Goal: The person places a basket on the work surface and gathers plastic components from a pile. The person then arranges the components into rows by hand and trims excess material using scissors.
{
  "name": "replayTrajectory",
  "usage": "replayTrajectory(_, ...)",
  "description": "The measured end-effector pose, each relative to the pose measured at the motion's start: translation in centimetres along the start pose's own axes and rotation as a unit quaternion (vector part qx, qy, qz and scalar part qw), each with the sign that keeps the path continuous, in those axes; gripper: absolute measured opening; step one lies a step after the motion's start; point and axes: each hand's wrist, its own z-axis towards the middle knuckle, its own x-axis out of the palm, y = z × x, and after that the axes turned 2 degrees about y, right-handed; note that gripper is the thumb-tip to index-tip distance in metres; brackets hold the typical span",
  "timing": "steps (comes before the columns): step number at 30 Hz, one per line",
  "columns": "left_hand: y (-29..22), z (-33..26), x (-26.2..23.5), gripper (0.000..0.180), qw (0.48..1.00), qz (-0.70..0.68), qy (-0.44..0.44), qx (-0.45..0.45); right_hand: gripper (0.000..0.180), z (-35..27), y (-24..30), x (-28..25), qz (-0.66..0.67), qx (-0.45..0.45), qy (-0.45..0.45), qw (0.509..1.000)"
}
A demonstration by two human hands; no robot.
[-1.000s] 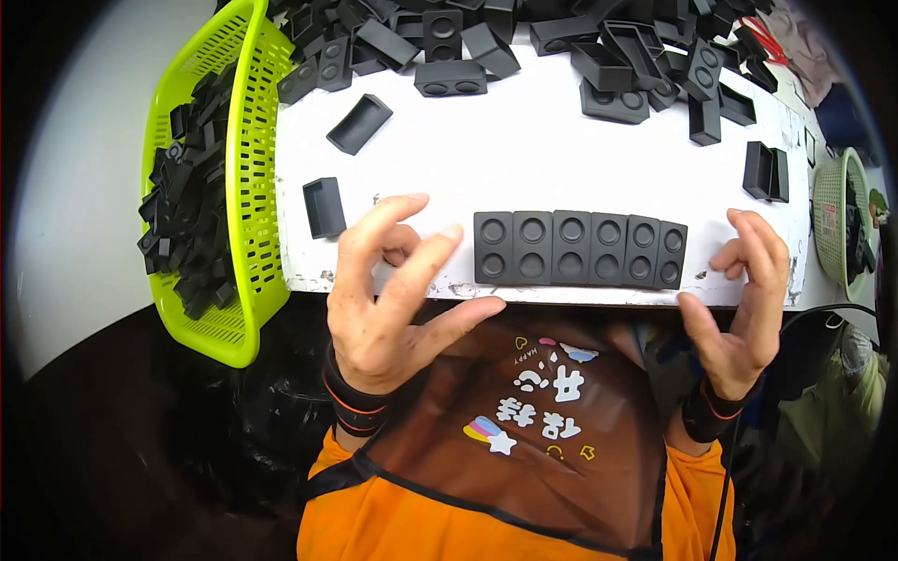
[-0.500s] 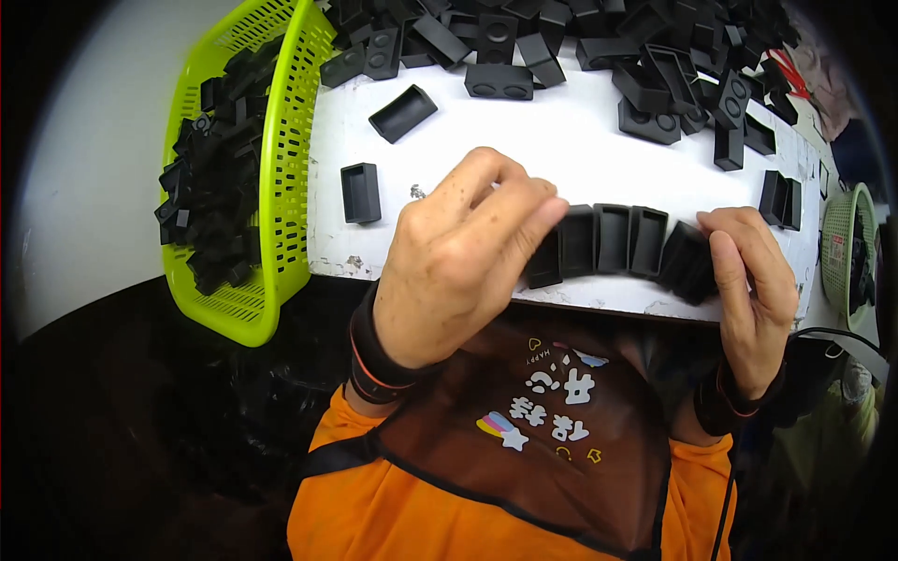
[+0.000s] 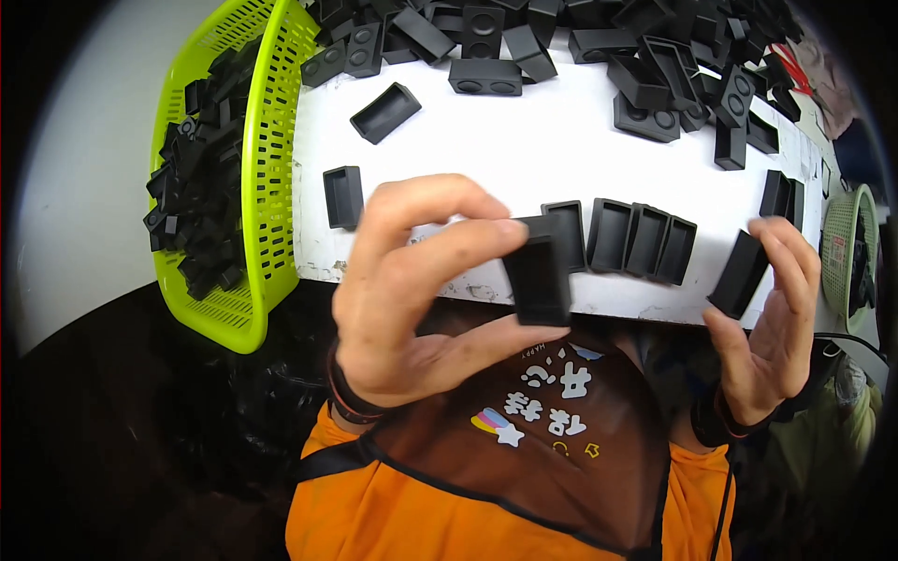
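Observation:
My left hand [image 3: 412, 299] grips a small black rectangular box [image 3: 539, 280] between thumb and fingers, held above the table's near edge with its hollow side partly showing. In my right hand [image 3: 772, 327] another black box [image 3: 738, 276] is pinched by its ends, tilted, at the near right edge. Between the hands several similar hollow boxes [image 3: 645, 240] stand side by side in a row, open faces up. Two more lie apart to the left: one upright box [image 3: 344, 198] and one slanted box [image 3: 385, 114].
A lime-green basket [image 3: 254, 201] full of black boxes stands at the left. Across the far side of the white table [image 3: 505, 140] spreads a heap of black boxes [image 3: 482, 33]. At the right sit a pale green basket [image 3: 849, 201] and a red-handled object [image 3: 791, 67].
My left hand has lifted a box from the row's left end. My right hand has moved slightly right, taking a box away from the row's right end.

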Motion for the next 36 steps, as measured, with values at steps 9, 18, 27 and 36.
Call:
replayTrajectory(9, 2.0, -0.5, 1.8, 0.068, 0.998, -0.025, -0.007, 0.058, 0.066, -1.2, -2.0, 2.6, 0.088, -0.065, -0.052, 0.993)
replayTrajectory(18, 1.7, -0.2, 4.9, 0.059, 0.998, -0.036, 0.044, -0.002, 0.064, -0.2, -0.8, 3.9, 0.005, -0.002, 0.007, 1.000)
replayTrajectory(27, 0.0, -0.2, 0.7, 0.070, 0.998, 0.034, 0.057, 0.008, 0.066, 0.4, -0.4, 3.2, 0.031, -0.062, -0.021, 0.997)
replayTrajectory(36, -1.9, 2.5, -1.1, 0.065, 0.958, 0.177, 0.220, -0.045, 0.062, 2.4, 0.9, 0.2, -0.109, -0.083, 0.107, 0.985)
